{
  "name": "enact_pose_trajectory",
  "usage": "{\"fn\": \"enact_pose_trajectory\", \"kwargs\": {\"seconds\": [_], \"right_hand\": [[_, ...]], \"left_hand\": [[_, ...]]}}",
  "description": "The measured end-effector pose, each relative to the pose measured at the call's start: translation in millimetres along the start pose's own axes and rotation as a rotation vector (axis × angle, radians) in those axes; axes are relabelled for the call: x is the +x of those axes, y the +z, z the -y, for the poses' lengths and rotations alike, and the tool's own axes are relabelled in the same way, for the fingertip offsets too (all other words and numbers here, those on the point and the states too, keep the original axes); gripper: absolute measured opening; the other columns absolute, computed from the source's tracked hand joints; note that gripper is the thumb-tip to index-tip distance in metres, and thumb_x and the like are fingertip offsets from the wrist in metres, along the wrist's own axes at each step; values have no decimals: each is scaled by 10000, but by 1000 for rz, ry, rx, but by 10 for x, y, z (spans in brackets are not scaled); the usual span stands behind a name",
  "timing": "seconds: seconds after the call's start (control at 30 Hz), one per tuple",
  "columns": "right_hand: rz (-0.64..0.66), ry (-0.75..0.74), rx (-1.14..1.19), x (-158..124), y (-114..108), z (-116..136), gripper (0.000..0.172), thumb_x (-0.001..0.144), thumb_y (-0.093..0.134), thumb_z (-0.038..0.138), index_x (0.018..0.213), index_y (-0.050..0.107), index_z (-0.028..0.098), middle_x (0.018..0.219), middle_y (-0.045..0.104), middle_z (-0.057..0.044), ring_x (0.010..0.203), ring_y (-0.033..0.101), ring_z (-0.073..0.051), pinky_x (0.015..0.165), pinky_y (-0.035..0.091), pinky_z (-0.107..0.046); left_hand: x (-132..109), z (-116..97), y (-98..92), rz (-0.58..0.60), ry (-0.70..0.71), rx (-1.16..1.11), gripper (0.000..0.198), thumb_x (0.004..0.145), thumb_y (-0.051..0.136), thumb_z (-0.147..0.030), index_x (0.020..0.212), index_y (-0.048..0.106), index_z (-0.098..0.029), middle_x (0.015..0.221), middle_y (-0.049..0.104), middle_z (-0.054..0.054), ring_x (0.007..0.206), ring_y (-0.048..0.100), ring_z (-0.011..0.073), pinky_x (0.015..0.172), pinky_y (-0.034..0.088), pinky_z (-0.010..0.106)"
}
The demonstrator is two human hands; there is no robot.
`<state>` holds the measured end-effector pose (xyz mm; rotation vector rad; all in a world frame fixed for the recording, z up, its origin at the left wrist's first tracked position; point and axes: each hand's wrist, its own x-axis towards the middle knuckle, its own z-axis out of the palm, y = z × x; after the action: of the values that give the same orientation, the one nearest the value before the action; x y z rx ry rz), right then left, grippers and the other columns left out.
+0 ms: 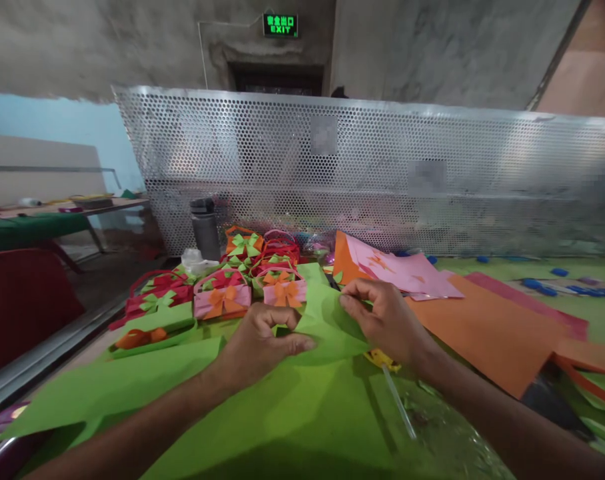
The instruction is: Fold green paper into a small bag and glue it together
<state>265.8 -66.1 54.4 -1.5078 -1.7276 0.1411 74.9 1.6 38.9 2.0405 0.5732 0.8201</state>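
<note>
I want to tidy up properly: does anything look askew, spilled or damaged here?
Nothing looks clearly spilled or damaged. The pink sheets and orange sheet, past the right hand, lie overlapping at uneven angles, which looks untidy beside the closely grouped bags.

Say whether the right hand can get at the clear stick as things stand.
Probably yes: the clear stick lies largely uncovered, just left of the right forearm. The right hand, though, is pinching the green sheet, so its fingers would likely need to let go first.
</note>
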Motion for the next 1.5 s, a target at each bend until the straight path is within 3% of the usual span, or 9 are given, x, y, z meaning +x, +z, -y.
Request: {"fn": "enact_pose_trajectory", "kwargs": {"seconds": [0.33,0.5,0.6,0.77,1.0,1.17,1.37,1.43,1.5], "right_hand": [[55,-3,41,-21,52,61,141,794,465,233,677,521,181,585,506,26,545,441,-109,536,350,-250],[167,23,176,-38,40,63,117,776,533,249,852,567,166,804,628,-39,748,564,-163,655,427,-283],[212,23,131,-75,46,60,112,786,541,290,817,571,186,794,627,-31,741,562,-171,649,419,-291],[91,-113,-53,-128,98,21,258,821,498,359,605,475,219,553,462,27,538,422,-140,532,337,-283],[68,-111,-79,-223,208,39,250,839,485,388,650,476,225,605,467,17,617,445,-163,565,346,-289],[42,-148,-59,-220,262,88,270,844,457,347,606,429,222,556,432,38,545,418,-137,556,335,-286],[158,5,186,-157,237,93,222,828,488,339,652,485,203,590,468,31,571,461,-127,518,368,-258],[237,52,359,-131,209,99,138,810,528,327,792,542,192,696,558,12,676,544,-140,586,421,-258],[290,74,468,-109,175,114,227,775,581,308,964,549,186,806,613,-12,792,584,-160,664,449,-272]], "left_hand": [[-17,-42,-3,-12,-39,4,257,730,593,-293,537,499,-152,499,357,-73,470,292,65,441,248,187],[-39,-50,33,-17,-17,-7,200,730,594,-260,577,545,-142,520,438,-54,487,370,76,460,293,195],[-82,-100,73,-31,10,-5,176,711,605,-220,567,537,-144,536,468,-49,515,410,82,508,332,203],[-146,-200,91,-6,37,-6,258,773,572,-259,553,486,-155,527,394,-58,511,357,77,481,287,207],[-305,-204,45,-12,36,-25,335,835,490,-250,533,373,-168,543,305,-57,512,291,76,468,240,223],[-358,-82,18,-38,-15,-30,237,819,522,-267,612,500,-153,586,431,-44,555,394,86,522,323,208],[-314,-44,-44,-60,-61,26,157,767,563,-215,633,566,-135,568,487,-38,546,418,95,537,332,219],[-307,-61,-46,-40,-73,93,176,773,553,-240,626,569,-143,559,495,-40,542,422,99,536,333,223],[-310,-82,-34,-34,-63,162,180,773,551,-256,628,574,-152,569,515,-38,551,442,105,546,342,226]]}}
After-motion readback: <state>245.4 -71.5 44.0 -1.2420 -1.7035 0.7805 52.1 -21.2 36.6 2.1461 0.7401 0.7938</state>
